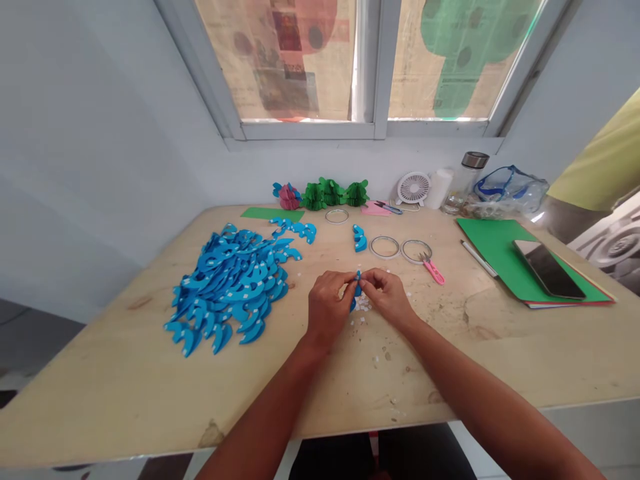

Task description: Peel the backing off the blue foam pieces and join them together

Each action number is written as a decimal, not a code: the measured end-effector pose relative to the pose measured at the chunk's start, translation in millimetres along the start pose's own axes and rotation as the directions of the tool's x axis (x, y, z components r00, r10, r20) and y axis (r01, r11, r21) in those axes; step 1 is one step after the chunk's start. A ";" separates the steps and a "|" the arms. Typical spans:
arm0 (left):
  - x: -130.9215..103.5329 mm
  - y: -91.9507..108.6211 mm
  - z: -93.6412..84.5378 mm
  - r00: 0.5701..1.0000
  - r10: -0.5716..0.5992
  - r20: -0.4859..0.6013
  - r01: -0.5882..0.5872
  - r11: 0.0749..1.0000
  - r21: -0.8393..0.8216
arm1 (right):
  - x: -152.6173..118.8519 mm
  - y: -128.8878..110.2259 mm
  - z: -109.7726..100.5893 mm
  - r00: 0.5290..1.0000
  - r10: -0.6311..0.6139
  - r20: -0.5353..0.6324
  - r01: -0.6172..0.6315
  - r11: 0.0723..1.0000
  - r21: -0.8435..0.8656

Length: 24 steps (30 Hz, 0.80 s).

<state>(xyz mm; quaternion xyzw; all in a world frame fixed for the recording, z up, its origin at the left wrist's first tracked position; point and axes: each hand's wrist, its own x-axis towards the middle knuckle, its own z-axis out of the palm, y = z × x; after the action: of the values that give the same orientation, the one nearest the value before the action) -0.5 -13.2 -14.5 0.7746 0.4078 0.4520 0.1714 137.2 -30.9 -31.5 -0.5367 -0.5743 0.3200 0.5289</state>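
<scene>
Both hands meet over the middle of the wooden table, pinching one small blue paper piece between them. My left hand has its fingers closed on the piece from the left. From the right, the thumb and fingertips of my right hand press on its upper end. Small white paper bits lie scattered under and between the hands. To the left spreads a large heap of blue curved paper pieces with white squares on them. Another blue paper stack lies just beyond the hands.
Tape rings and pink-handled snips lie right of centre. A phone rests on green sheets beside a pen. Along the wall stand green paper figures, a small fan and a glass bottle. A person's yellow garment shows at right.
</scene>
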 end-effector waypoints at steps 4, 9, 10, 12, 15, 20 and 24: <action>0.4 -1.1 -0.8 1.000 -0.021 0.000 0.021 1.000 -0.023 | -1.1 -1.5 -0.7 0.998 -0.059 0.006 0.060 0.994 -0.089; 3.1 -3.1 -3.0 0.993 -0.094 0.073 0.101 0.991 -0.093 | -1.3 -1.7 -1.2 0.996 -0.084 0.008 0.084 0.985 -0.151; 3.9 -3.8 -3.4 0.990 -0.111 0.092 0.121 0.986 -0.118 | -1.3 -1.8 -1.2 0.996 -0.086 0.006 0.086 0.984 -0.156; 5.3 -5.4 -3.8 0.983 -0.138 0.121 0.157 0.973 -0.169 | -1.5 -2.2 -1.2 0.996 -0.090 0.006 0.090 0.982 -0.165; 6.7 -7.7 -3.7 0.977 -0.160 0.142 0.187 0.960 -0.209 | -1.4 -2.7 -1.4 0.995 -0.096 0.013 0.097 0.980 -0.176; 7.7 -7.1 -4.1 0.972 -0.182 0.150 0.214 0.949 -0.231 | -0.7 -2.0 -1.0 0.995 -0.099 0.026 0.102 0.977 -0.188; 8.0 -5.3 -5.0 0.969 -0.199 0.143 0.230 0.941 -0.248 | -0.4 -2.2 -0.7 0.995 -0.095 0.025 0.098 0.978 -0.181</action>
<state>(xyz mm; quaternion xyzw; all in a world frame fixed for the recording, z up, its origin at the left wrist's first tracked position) -5.1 -4.2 -10.7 0.7208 0.4156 0.4349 0.3444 137.2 -31.9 -29.4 -0.5515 -0.6310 0.2443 0.4878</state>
